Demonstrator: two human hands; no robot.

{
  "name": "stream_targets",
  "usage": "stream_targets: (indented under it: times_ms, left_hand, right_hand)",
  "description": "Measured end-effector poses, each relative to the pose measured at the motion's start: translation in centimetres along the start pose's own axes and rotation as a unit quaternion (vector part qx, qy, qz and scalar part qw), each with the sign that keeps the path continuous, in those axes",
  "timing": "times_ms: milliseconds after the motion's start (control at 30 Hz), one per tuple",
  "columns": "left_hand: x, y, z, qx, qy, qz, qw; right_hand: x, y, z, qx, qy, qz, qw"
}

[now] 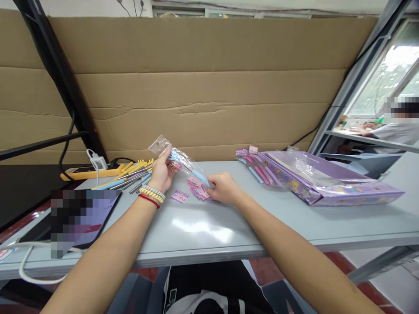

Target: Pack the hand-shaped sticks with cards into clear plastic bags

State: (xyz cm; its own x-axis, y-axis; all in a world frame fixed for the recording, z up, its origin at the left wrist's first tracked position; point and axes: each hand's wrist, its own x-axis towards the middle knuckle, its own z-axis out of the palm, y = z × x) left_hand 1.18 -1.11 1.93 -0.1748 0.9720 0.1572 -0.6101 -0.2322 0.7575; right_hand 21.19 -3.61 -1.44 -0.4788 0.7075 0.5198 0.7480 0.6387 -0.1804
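My left hand [163, 171], with bracelets at its wrist, is closed on a clear plastic bag [160, 144] above the table. A light blue fork-like utensil [199, 177] lies slanted along the bag, partly inside it. The fingers of my right hand [222, 187] are closed round the end of its blue handle. Under the hands, several small pink printed cards [198, 190] lie in a loose pile, and one card [180, 196] sits apart to the left. Beside my left hand is a heap of yellow, blue and purple-handled metal utensils [134, 172].
Bagged pink and blue utensils [258, 169] lie right of my hands, beside a purple plastic-wrapped box [340, 179]. On the left are a tablet [98, 218], a yellow power strip [85, 173] and white cables. Cardboard [209, 87] stands behind the table [203, 235]. A person sits far right.
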Motion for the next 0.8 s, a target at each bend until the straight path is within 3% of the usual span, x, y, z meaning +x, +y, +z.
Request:
stream_targets:
  times_ms: [167,333,567,800]
  left_hand:
    - [-0.02,0.63,0.03,0.014,0.065,0.036,0.997]
    - [-0.08,1.06,-0.23,-0.034,0.016,0.052,0.998]
    - [0.11,0.83,-0.28,-0.031,0.018,0.097,0.995]
    - [0.32,0.72,-0.42,-0.051,0.007,0.091,0.995]
  right_hand:
    - [0.14,-0.01,-0.4,-0.094,0.037,-0.032,0.994]
    - [0.05,-0.07,-0.47,-0.084,0.028,-0.026,0.996]
    - [-0.01,-0.21,-0.53,-0.081,0.011,-0.021,0.996]
    - [0.0,-0.09,-0.41,-0.078,0.017,-0.018,0.997]
